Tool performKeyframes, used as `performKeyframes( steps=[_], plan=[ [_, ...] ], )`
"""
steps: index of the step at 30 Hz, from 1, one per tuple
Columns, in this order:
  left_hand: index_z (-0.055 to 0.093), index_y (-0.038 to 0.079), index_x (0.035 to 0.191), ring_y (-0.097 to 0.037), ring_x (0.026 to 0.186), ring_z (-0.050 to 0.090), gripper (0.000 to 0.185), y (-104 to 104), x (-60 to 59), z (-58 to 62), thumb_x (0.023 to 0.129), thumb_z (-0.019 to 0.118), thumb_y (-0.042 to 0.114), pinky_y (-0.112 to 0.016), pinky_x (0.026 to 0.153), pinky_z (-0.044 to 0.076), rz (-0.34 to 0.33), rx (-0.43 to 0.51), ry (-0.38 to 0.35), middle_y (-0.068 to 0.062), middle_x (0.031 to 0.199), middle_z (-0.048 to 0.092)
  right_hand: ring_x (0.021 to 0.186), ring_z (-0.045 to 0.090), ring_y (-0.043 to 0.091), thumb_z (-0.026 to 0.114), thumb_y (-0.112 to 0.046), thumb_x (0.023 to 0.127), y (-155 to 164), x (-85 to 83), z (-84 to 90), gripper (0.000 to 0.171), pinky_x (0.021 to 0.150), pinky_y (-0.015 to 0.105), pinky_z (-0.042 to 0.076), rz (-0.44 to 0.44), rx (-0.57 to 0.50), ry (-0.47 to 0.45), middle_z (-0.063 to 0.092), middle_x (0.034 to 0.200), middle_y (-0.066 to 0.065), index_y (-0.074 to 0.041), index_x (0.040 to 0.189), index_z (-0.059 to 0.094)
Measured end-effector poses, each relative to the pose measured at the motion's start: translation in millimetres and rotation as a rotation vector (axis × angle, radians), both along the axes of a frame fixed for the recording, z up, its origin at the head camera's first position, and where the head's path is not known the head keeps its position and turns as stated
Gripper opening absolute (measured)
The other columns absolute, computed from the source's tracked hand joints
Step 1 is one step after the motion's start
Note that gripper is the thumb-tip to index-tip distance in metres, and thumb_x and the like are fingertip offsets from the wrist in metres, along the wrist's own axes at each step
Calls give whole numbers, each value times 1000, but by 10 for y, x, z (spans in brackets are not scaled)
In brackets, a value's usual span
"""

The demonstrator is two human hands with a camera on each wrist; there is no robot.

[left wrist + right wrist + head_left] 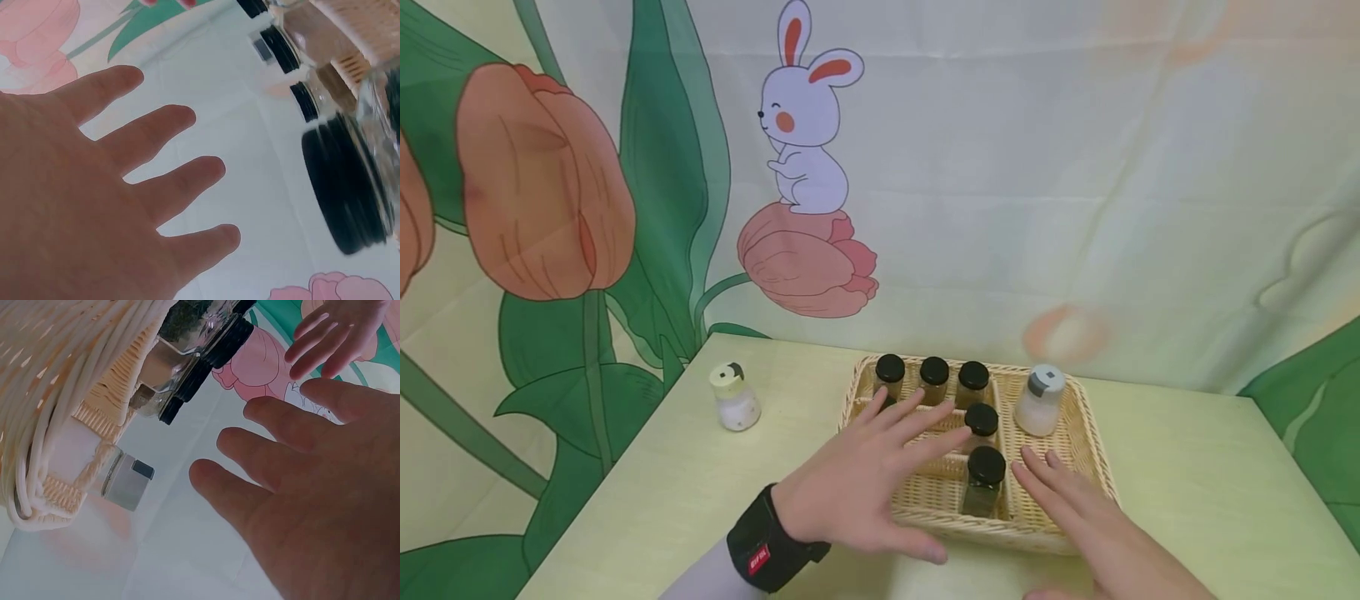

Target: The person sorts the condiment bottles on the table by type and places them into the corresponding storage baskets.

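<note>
A woven basket (pixel 1092 442) with dividers stands on the pale table. It holds several black-lidded glass spice jars, the nearest one (pixel 984 481) at the front, and a white shaker with a grey cap (pixel 1040 401). My left hand (pixel 880 467) hovers open over the basket's left half, fingers spread toward the jars. My right hand (pixel 1078 508) lies open over the basket's front right, just right of the nearest jar. The left wrist view shows my spread left hand (pixel 125 187) beside black lids (pixel 344 187). The right wrist view shows my right hand's fingers (pixel 281 456) beside the basket (pixel 56 375).
A small white bottle with a yellow cap (pixel 734 397) stands on the table left of the basket. A printed curtain with a rabbit (pixel 801 117) and tulips hangs right behind the table. The table's left edge (pixel 617 467) runs diagonally.
</note>
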State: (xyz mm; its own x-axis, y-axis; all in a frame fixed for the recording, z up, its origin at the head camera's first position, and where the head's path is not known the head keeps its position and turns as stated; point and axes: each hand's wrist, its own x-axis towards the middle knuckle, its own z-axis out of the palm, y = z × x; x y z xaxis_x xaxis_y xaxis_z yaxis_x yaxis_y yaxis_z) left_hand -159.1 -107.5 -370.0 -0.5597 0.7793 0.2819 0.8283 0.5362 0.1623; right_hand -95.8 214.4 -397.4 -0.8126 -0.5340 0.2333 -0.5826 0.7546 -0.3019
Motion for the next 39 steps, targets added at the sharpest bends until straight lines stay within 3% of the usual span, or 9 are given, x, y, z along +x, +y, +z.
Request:
performKeyframes(
  steps=[2,8,14,19,23,30,33,36,39],
  plan=[
    [19,40,165,-30,161,19,105,-22,-24,8,79,59,87,-69,123,19,17,6,7,5,172,26,151,38,32,79,-70,75,-6,12,-9,110,120,10,0,8,4,1,28,171,-8,-34,165,27],
    [21,41,164,-30,157,30,103,-112,-106,56,80,60,86,-64,125,19,83,27,2,5,170,30,160,17,13,85,-70,66,-13,32,-2,123,124,49,26,56,25,15,25,172,-6,-26,165,27],
    [28,36,164,-32,156,34,100,-257,-225,67,82,59,85,-64,124,24,158,52,22,1,168,35,157,-4,-5,85,-68,68,-26,43,-24,124,115,7,-7,95,40,34,22,173,-1,-22,166,25],
    [40,26,160,-34,151,41,93,-416,-350,94,84,67,74,-62,122,31,250,98,53,-4,164,43,158,-2,-4,85,-69,67,-45,51,-15,126,125,52,25,85,47,19,21,174,-2,-23,166,23],
    [49,19,155,-33,145,49,85,-597,-474,105,87,70,66,-56,118,39,351,144,112,-8,158,50,159,0,-1,86,-68,66,-47,59,-15,127,127,32,15,77,44,22,21,174,-2,-24,166,23],
    [55,12,150,-35,139,54,78,-962,-691,101,90,72,58,-57,111,46,502,197,151,-12,152,56,159,-2,-1,86,-69,64,-30,47,-9,129,105,66,44,86,48,33,22,174,-1,-22,166,23],
    [56,9,149,-37,138,54,77,-1110,-778,64,89,75,54,-59,110,46,571,194,125,-15,151,56,159,-3,-1,88,-68,63,-15,35,-15,130,129,42,17,93,38,59,23,173,0,-20,166,25],
    [56,7,147,-41,136,55,77,-1254,-862,-9,88,77,52,-60,107,48,641,167,91,-18,151,55,159,-4,0,87,-69,62,-5,19,-29,130,117,7,-8,109,36,93,24,173,3,-18,165,27],
    [56,5,147,-45,134,55,76,-1386,-925,-82,89,76,51,-62,105,49,700,140,45,-21,151,53,159,-6,-1,87,-69,62,-4,14,-40,131,116,6,-9,114,40,104,24,173,3,-17,165,27]
  ],
)
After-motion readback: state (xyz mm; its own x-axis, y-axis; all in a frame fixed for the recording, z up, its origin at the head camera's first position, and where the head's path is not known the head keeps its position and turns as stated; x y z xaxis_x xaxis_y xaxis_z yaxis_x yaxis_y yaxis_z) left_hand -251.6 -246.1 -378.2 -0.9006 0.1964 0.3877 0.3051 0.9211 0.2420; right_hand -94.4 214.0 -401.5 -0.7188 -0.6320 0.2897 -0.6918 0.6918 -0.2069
